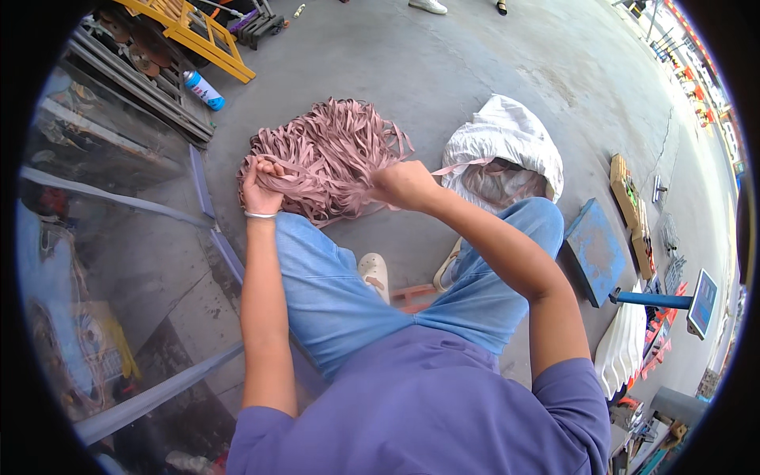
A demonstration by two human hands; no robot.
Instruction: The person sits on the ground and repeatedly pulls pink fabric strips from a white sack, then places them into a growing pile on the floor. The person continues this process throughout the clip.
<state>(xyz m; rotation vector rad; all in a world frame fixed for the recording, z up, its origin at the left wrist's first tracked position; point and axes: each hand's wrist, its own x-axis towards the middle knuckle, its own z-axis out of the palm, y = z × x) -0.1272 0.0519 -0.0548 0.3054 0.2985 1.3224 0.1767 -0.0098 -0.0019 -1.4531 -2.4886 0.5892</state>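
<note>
A big tangled heap of dusty-pink ribbon [328, 142] lies on the grey floor in front of my knees. At the heap's left edge my left hand [264, 186] is closed, fingers curled on a strand of the ribbon. My right hand [405, 186] is closed at the heap's right side, also gripping ribbon; its fingertips are partly hidden. One strip stretches from near my right hand to a white woven sack [507, 142] at the right. The sack's mouth faces me, with more pink ribbon [503, 182] inside.
A blue platform scale [598, 252] stands right of my knee, its display [702, 304] on a post. Glass panels [134, 261] run along my left. Beyond are a spray can [203, 90] and a yellow frame [207, 39]. Wooden boxes [631, 202] lie at the right.
</note>
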